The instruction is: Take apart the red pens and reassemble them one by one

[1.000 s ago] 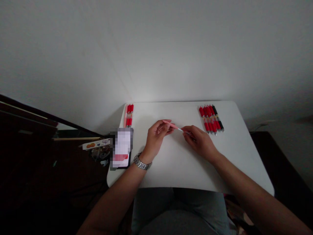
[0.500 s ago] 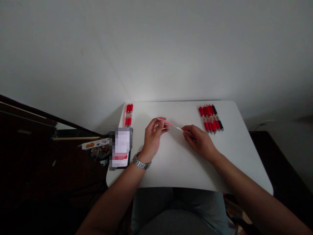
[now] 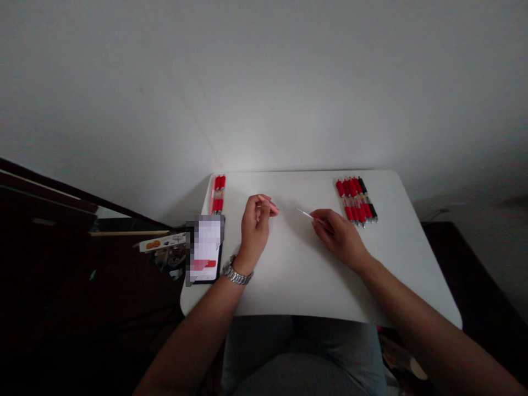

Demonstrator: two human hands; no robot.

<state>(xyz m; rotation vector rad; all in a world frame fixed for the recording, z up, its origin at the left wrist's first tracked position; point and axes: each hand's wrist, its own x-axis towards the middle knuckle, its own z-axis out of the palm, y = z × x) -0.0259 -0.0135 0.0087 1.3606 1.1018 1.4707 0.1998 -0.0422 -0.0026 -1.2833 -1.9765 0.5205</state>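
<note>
My left hand (image 3: pixel 254 225) is closed around a short pink pen part (image 3: pixel 272 208), most of it hidden by the fingers. Pinched in my right hand (image 3: pixel 340 235) is a slim whitish pen refill (image 3: pixel 304 213), its thin end pointing toward the left hand. A bit of red shows by those fingertips. The two pieces are apart, with a gap over the white table (image 3: pixel 289 275). Close beyond my right hand lies a row of several red pens (image 3: pixel 350 201), with a black pen (image 3: pixel 367 198) at its right end.
Two red pens (image 3: pixel 218 193) and a pink strip-like item (image 3: pixel 212 193) lie at the table's back left corner. In front of them is a phone (image 3: pixel 206 247) with a blurred screen, left of my watch (image 3: pixel 238 271). A wall (image 3: pixel 289 99) rises behind the table.
The pink part and the refill, joined in line before, have come apart. My left hand has drawn slightly left, and its fingers have closed further over the pink part.
</note>
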